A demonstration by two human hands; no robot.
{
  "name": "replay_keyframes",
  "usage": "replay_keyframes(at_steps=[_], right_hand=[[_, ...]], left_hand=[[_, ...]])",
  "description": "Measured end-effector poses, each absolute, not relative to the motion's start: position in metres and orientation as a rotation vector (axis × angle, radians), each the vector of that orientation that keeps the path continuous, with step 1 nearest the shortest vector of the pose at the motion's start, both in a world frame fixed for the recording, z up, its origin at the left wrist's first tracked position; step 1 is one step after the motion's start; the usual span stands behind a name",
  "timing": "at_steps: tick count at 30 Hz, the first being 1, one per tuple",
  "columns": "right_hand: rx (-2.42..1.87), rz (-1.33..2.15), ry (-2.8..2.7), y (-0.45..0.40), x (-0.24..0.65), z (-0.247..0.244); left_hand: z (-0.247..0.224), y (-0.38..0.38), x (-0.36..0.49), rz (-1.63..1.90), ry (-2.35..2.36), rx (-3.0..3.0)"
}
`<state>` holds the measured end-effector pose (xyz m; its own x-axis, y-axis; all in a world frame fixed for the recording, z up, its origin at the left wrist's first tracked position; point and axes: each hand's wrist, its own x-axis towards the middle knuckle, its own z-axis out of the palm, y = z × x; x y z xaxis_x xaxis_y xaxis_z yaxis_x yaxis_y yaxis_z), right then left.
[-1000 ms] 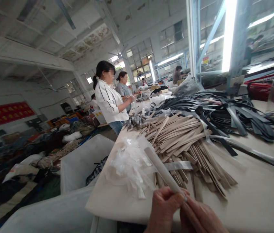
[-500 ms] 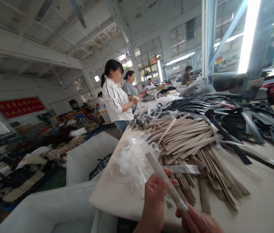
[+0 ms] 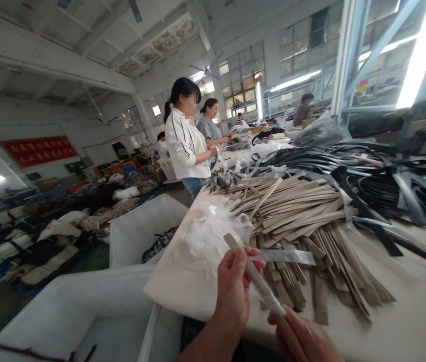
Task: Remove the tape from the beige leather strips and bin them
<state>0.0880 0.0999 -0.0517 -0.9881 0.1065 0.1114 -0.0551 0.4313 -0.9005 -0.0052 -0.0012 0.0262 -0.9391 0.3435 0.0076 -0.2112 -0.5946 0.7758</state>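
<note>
A flat beige-grey strip (image 3: 261, 282) slants between my two hands above the table's near edge. My left hand (image 3: 233, 281) pinches its upper part between thumb and fingers. Around its lower end my right hand (image 3: 303, 334) is closed, where clear plastic film shows on the strip. A piece of clear film (image 3: 290, 257) stretches to the right from beside my left fingers; whether it touches them I cannot tell. Just beyond lies a large pile of similar beige strips (image 3: 299, 201), and a heap of crumpled clear film (image 3: 213, 231) is left of it.
The pale table (image 3: 171, 281) has a rounded corner at left. Large white bins (image 3: 84, 296) stand beside it. Black strips (image 3: 382, 176) are piled at the right. A co-worker in a white jacket (image 3: 184, 141) stands along the table, with another person (image 3: 210, 125) beyond.
The view has shifted slightly, so the surroundings sit further right. My hands keep hold of the strip, and more of my left forearm shows.
</note>
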Motion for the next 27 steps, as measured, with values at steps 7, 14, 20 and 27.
replay_keyframes(at_steps=[7,14,20,27], right_hand=[[-0.039,1.562,-2.475,0.092,0.081,-0.042],[-0.002,1.583,-2.554,0.086,0.079,-0.039],[-0.006,1.515,-2.449,0.083,0.068,-0.031],[0.162,1.420,-2.493,0.079,0.067,-0.028]], left_hand=[[0.004,-0.002,0.017,2.392,1.288,0.254],[0.026,-0.008,-0.008,2.543,1.148,0.243],[0.007,-0.012,0.021,2.369,1.348,0.345],[0.023,-0.041,0.013,2.321,1.338,0.425]])
